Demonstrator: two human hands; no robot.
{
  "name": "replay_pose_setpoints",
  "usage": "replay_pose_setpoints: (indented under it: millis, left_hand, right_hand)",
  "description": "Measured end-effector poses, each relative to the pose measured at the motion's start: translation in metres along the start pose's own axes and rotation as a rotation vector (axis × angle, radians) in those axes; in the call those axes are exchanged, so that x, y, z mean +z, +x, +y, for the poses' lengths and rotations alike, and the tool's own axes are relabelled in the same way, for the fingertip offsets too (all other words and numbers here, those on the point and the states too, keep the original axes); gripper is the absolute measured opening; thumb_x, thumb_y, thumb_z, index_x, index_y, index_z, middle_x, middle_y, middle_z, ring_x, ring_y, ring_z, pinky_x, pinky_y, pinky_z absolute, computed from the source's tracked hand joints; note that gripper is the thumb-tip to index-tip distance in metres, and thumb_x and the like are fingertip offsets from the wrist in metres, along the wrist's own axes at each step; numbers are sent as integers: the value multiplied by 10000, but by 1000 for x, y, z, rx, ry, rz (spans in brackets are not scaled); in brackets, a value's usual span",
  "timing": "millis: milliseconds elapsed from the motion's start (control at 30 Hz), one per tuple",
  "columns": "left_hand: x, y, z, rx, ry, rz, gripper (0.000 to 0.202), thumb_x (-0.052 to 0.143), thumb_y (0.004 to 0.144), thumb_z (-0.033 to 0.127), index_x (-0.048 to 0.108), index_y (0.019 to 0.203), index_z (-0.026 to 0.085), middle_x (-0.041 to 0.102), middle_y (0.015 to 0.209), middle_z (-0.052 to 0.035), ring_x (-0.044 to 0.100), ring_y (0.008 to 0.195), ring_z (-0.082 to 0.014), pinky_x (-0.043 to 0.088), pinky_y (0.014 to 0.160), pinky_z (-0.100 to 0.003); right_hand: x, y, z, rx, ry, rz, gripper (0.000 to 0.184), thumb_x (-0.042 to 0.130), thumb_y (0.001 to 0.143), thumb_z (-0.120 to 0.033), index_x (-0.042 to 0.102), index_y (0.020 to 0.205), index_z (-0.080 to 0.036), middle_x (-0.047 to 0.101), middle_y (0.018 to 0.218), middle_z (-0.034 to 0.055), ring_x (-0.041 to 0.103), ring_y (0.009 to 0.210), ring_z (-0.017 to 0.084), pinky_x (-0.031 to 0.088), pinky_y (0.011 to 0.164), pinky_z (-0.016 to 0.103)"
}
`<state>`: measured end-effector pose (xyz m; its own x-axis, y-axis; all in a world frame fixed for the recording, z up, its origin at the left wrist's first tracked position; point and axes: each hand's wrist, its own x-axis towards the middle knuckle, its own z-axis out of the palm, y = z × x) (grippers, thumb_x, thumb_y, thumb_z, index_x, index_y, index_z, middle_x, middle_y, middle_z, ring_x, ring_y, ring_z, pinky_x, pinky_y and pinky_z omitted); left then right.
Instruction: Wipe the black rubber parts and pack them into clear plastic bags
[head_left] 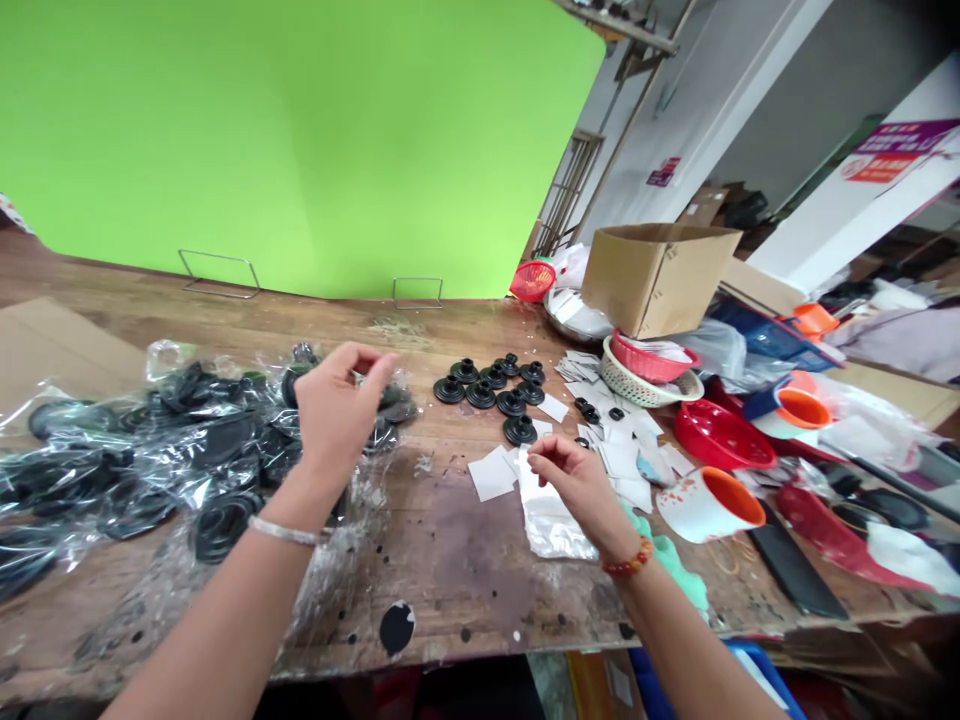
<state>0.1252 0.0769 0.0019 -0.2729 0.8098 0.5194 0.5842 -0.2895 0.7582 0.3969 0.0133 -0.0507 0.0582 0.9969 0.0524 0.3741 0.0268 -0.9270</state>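
Observation:
My left hand [335,408] hovers over a heap of black rubber rings in clear plastic bags [172,450], fingers curled with thumb and forefinger pinched together; what they hold is hidden. My right hand [574,482] is over a silvery plastic pouch [547,515], fingers curled in a pinch near a white paper square [491,472]. Just beyond it stands a cluster of several black rubber caps [495,385] on the wooden table [450,560].
White paper squares [622,450] lie scattered right of the caps. Further right are stacked baskets [649,370], a red bowl [720,435], a white-and-orange cup [705,505] and a cardboard box [656,275]. A green screen [300,140] stands behind the table.

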Motion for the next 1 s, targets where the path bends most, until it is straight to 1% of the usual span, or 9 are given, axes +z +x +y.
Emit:
replay_pose_setpoints:
  millis: [100,200,333,433,500,633,767,867,1000]
  left_hand:
    - [0,14,-24,-55,145,3,157,624,762,349,635,795,195,589,684,11,540,638,-159,426,692,-278]
    - [-4,6,-41,-90,258,7,217,669,718,307,621,891,185,551,782,-29,546,780,-221,450,796,-360]
    - [-10,-25,-38,-58,195,120,488,703,692,256,537,1141,160,400,1192,-140,506,984,-265,468,882,-411]
    - [-10,-55,-26,0,154,107,457,681,721,270,539,1145,177,362,1242,-146,422,1153,-307,467,905,-404]
    - [-7,-79,-18,36,125,10,348,645,754,299,574,1078,193,414,1200,-133,405,1187,-314,449,927,-419]
    - [7,-140,-5,44,3,-362,119,585,794,293,648,865,223,530,1114,-106,511,1097,-297,389,984,-469]
    - [14,-188,6,-35,-123,-673,127,553,823,280,676,822,246,589,1107,-111,556,1067,-287,444,921,-416]
    - [13,-200,8,-52,-167,-763,124,555,832,287,674,820,254,639,1006,-101,592,989,-275,469,876,-380]
    - [13,-200,-1,-44,-145,-781,114,578,819,336,674,812,274,676,908,-62,624,895,-260,493,823,-341]
  right_hand:
    - [-24,-7,17,-25,-176,87,182,596,790,-355,620,799,-175,623,749,27,534,649,156,431,604,286]
    - [-43,-14,38,-89,-432,132,164,538,825,-293,646,797,-173,652,811,56,567,749,193,427,690,316]
    - [-50,-22,62,-190,-832,76,190,517,830,-186,703,800,-171,652,885,90,533,892,227,382,821,343]
    - [-43,-26,73,-204,-1061,88,176,546,846,-220,715,805,-192,638,959,94,488,935,248,338,809,356]
    - [-36,-29,77,-209,-1121,95,190,543,865,-238,708,777,-205,636,955,82,472,941,251,313,800,363]
    - [-23,-29,77,-204,-1151,75,188,522,873,-167,679,768,-177,637,882,80,470,916,247,297,823,377]
    - [-20,-27,72,-195,-1133,88,136,511,847,-124,635,792,-137,626,896,105,479,909,253,309,824,369]
    - [-24,-27,66,-156,-999,125,118,487,799,-85,593,812,-135,608,910,114,496,868,227,329,798,330]
    - [-33,-28,58,-72,-712,68,106,490,706,-66,537,714,-161,589,812,64,507,753,173,350,716,273]
